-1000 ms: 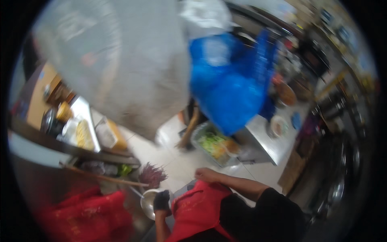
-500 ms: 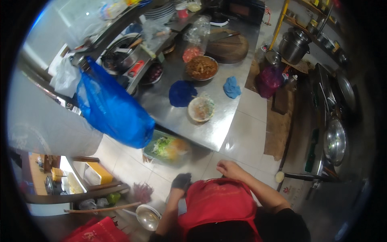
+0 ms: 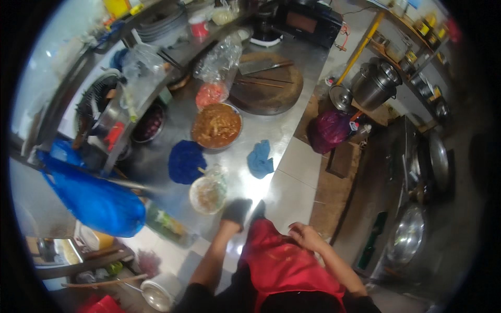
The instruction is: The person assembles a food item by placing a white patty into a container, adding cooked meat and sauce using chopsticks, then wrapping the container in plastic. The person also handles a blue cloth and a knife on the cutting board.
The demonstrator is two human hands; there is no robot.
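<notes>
My left hand (image 3: 237, 213), in a dark glove, is by the near edge of the steel table, close to a small bowl (image 3: 207, 195) with clear plastic over its contents. Its fingers are blurred. In front of my red apron, my bare right hand (image 3: 307, 236) hovers with loosely bent fingers, and I see nothing in it. Farther up the table stands a large bowl of reddish-brown food in sauce (image 3: 216, 126). Between it and the small bowl lies a dark blue cloth (image 3: 187, 161); a light blue cloth (image 3: 260, 159) is near the right edge.
A round chopping board (image 3: 269, 86) bears a cleaver (image 3: 257, 67) and chopsticks. At left hangs a blue plastic bag (image 3: 91, 195), with a greens container (image 3: 168, 225) beside it. Pots (image 3: 373, 86) stand at far right; a steel basin (image 3: 408, 235) is on the right counter.
My view has shifted toward the table, so its things appear farther left and lower. My left hand has come up to the table's near edge; my right stays before the apron.
</notes>
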